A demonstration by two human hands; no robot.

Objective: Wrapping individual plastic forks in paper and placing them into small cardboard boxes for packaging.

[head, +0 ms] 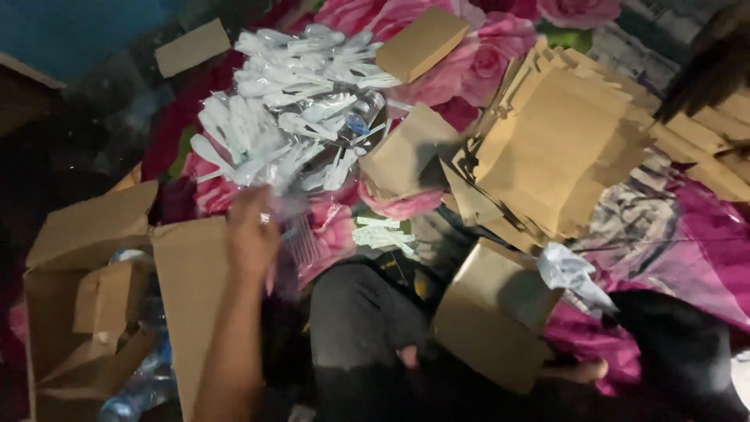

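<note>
Brown paper pouches [558, 141] heaped right; clear-wrapped white cutlery packets [289, 109] left; open carton [86, 312] lower-left.

One open cardboard box [86, 305], one heap of wrapped white plastic spoons [289, 109], one stack of flat brown bags [558, 144]

I see little free room around my left hand [251, 234]: the heap of white plastic spoons in clear wrappers [293, 109] lies just beyond its fingers, and an open cardboard carton [101, 305] with small boxes inside blocks the left. To the right a stack of flat brown cardboard blanks [558, 144] covers the rose-print bedspread [703, 234]. A folded brown box [492, 312] sits over my lap. Bare bedspread shows only at far right.
</note>
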